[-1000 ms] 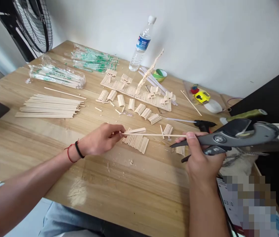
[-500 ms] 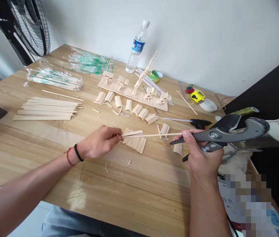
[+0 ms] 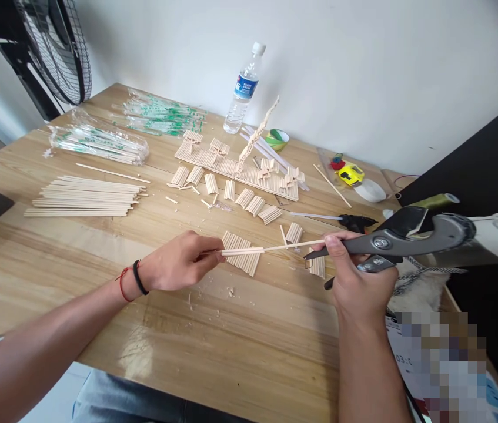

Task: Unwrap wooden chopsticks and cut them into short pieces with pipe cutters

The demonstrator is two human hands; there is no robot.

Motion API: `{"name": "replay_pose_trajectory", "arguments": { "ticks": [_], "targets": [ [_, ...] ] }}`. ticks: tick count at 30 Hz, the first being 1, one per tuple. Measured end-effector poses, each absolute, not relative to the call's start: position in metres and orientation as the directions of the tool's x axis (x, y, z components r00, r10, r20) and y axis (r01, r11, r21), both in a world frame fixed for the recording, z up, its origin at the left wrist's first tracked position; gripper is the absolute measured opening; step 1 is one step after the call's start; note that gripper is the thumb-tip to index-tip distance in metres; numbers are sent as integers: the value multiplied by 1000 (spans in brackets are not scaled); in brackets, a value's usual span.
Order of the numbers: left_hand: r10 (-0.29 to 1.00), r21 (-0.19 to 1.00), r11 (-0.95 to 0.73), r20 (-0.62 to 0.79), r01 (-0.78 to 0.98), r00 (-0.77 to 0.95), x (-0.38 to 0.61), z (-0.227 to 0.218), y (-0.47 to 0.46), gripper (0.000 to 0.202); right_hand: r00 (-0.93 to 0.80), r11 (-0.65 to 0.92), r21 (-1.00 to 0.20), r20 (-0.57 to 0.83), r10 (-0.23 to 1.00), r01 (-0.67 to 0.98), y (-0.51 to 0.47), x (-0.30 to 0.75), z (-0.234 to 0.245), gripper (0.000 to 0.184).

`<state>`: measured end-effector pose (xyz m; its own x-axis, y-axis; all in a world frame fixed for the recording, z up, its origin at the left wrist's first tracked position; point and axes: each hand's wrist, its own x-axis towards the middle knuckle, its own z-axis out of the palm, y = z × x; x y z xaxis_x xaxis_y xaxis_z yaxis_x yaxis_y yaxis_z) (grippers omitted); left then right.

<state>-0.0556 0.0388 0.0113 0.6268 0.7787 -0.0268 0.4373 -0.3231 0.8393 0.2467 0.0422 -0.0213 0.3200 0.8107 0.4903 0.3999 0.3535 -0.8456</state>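
Note:
My left hand (image 3: 189,258) is closed, pinching the left ends of thin wooden sticks (image 3: 244,251) held side by side. A longer thin stick (image 3: 297,244) runs from them to my right hand (image 3: 358,282), where thumb and finger pinch its right end. That same hand is wrapped round a grey metal cutter (image 3: 381,242) with a hooked jaw at the right. Behind the sticks, a flat panel of joined sticks (image 3: 240,258) lies on the table. Small stick panels (image 3: 293,233) lie near the right hand, one partly behind the cutter.
A stick-built model (image 3: 226,166) with a twisted upright stands at the back, small curved panels in front. Loose sticks (image 3: 85,197) and wrapped bundles (image 3: 99,144) lie left. A water bottle (image 3: 244,88), glue gun (image 3: 357,222), tape measure (image 3: 351,174) and fan (image 3: 57,47) surround the workspace.
My left hand has shifted slightly right and down. The short sticks it pinches, earlier angled apart from the long stick, now lie along it. The right hand has barely moved.

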Motion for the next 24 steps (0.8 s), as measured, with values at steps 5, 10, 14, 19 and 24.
{"name": "replay_pose_trajectory", "arguments": {
  "ticks": [5,10,14,19,24],
  "targets": [
    [805,837,-307,-25,452,593,-58,9,40,32,341,354,-869,467,816,345,41,244,-18,25],
    [821,819,-280,-66,500,567,-60,9,42,32,376,402,-902,431,820,159,42,243,-13,31],
    [807,826,-280,-73,489,586,-60,9,41,34,407,416,-895,444,798,161,43,244,-12,29],
    [785,839,-296,-58,457,617,-59,8,40,33,418,396,-896,445,792,203,43,242,-13,32],
    [768,829,-304,-79,470,636,-56,10,39,33,390,399,-863,498,774,311,42,241,-13,29]
  ]
}}
